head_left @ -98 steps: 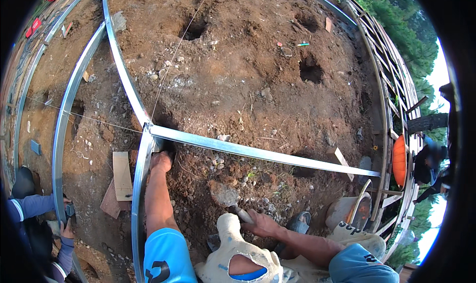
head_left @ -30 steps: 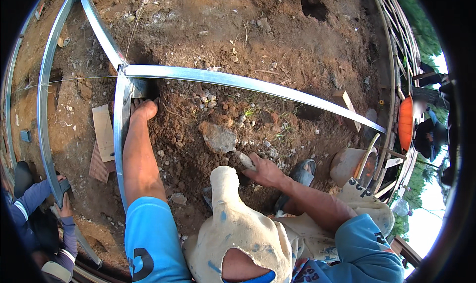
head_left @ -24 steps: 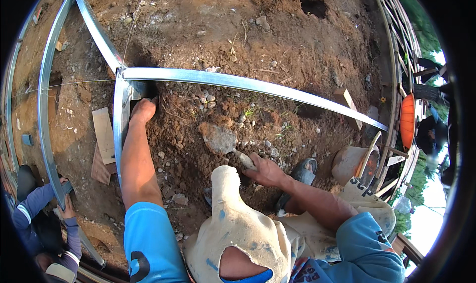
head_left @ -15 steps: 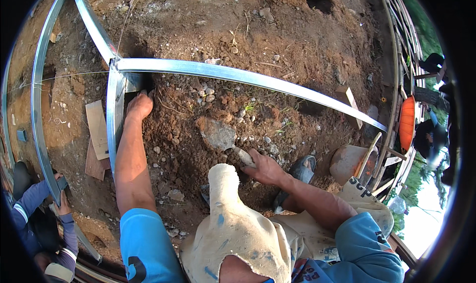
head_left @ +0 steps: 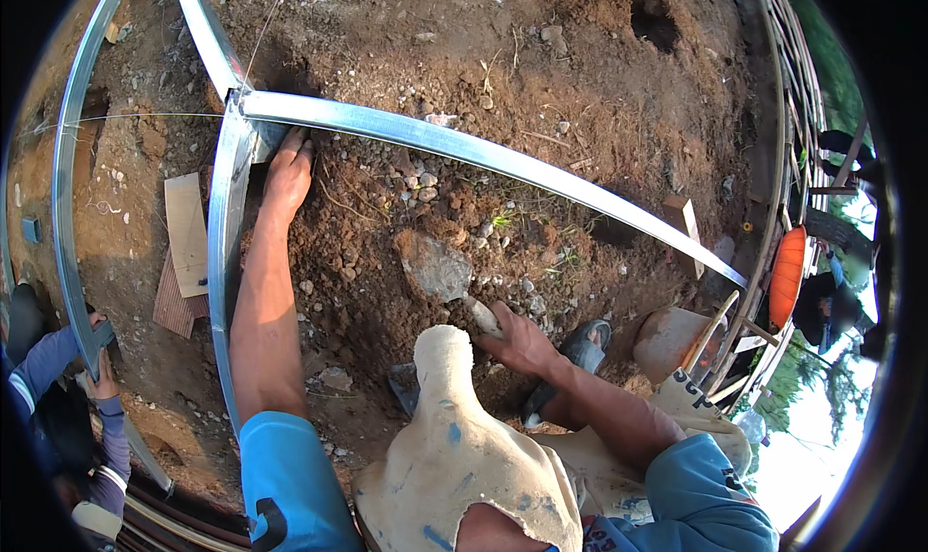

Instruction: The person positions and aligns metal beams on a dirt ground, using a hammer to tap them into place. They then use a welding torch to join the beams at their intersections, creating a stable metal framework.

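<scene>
Down low, your R hand point(head_left: 519, 343) wraps the trowel point(head_left: 435, 267) handle point(head_left: 481, 314), best hold; prob. stiff, lightish. L hand point(head_left: 288, 177): grip hidden, can't tell.

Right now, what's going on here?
A person crouches over dug-up dirt. Their right hand grips a trowel, its blade over the loose dirt. Their left hand reaches down just below the corner where metal beams meet; what its fingertips touch is hard to tell. At far left, a co-worker's hands are at another beam. Boards lie left of the corner, and a bucket is off to the right.
</scene>
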`<state>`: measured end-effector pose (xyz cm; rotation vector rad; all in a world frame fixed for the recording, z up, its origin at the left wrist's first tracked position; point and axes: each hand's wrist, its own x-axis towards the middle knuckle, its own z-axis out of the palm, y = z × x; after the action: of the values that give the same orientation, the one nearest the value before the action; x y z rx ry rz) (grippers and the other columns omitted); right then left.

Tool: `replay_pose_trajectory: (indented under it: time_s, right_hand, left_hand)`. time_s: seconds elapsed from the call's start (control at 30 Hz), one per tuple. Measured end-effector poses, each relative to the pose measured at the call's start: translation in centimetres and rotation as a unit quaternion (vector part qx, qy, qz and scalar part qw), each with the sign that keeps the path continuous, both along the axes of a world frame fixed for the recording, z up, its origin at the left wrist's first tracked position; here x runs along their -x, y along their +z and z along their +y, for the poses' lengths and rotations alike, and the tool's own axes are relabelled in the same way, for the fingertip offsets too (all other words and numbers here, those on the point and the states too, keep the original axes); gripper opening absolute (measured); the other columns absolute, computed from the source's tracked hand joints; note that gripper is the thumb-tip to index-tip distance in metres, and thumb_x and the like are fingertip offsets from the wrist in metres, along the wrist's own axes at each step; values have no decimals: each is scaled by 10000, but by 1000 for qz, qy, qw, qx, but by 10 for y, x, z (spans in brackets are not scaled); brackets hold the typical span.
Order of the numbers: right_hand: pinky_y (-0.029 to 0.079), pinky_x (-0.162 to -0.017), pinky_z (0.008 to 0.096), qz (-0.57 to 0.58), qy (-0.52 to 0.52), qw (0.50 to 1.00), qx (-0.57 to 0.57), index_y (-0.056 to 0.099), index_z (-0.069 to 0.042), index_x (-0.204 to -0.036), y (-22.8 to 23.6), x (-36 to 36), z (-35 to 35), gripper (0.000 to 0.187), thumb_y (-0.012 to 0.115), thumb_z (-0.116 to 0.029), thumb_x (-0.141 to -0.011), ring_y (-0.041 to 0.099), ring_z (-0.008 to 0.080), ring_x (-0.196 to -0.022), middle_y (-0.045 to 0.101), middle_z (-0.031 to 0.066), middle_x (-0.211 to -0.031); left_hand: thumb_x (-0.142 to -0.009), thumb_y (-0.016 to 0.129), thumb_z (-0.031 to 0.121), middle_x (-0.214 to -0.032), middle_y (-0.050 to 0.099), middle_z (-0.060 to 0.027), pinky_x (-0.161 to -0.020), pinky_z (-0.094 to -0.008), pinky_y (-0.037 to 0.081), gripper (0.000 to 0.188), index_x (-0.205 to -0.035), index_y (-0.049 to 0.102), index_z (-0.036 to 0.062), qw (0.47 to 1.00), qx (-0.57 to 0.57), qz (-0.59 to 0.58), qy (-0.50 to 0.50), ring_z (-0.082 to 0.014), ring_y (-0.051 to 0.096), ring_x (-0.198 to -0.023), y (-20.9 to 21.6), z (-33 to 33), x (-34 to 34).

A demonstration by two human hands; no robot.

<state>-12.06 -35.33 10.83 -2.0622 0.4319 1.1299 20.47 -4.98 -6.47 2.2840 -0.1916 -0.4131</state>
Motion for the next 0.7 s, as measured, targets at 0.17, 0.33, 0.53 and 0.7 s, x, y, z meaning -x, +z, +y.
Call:
replay_pose_trajectory:
  time_s: [0.17, 0.33, 0.53, 0.7]
  right_hand:
    - [501, -888, 562, 14, 2, 1000, 15, 506, -19, -1218, 3, -2, 3, 525, 638, -441, -934, 668, 500, -984, 689, 315, -996]
    - [503, -887, 563, 12, 1, 1000, 14, 510, -21, -1218, 7, -6, 5, 521, 641, -439, -935, 672, 498, -982, 694, 311, -991]
    - [503, -900, 551, 34, 1, 999, 20, 504, -29, -1265, 6, -2, 3, 540, 640, -436, -938, 672, 482, -1007, 695, 282, -1035]
    - [506, -938, 531, -96, -40, 994, 40, 482, -41, -1376, 7, 8, 13, 587, 671, -381, -936, 660, 463, -1076, 690, 257, -1129]
  left_hand:
    - [-1067, 420, 185, -1556, 483, -213, -1192, -393, 369, 427, -1411, 573, -16, 987, 107, 117, -18, -379, 449, -1425, -30, 5, -19]
    - [-1018, 521, 193, -1484, 566, -158, -1147, -398, 429, 394, -1385, 607, 79, 994, -8, 90, -65, -330, 484, -1401, -51, 13, -18]
    - [-1025, 519, 231, -1389, 636, -190, -1115, -435, 461, 403, -1408, 603, 138, 973, -160, 104, -127, -394, 568, -1308, -51, 24, -21]
    - [-1053, 473, 397, -1389, 626, -212, -1074, -464, 482, 438, -1369, 633, 139, 966, -164, 154, -127, -425, 579, -1278, -62, 29, -30]
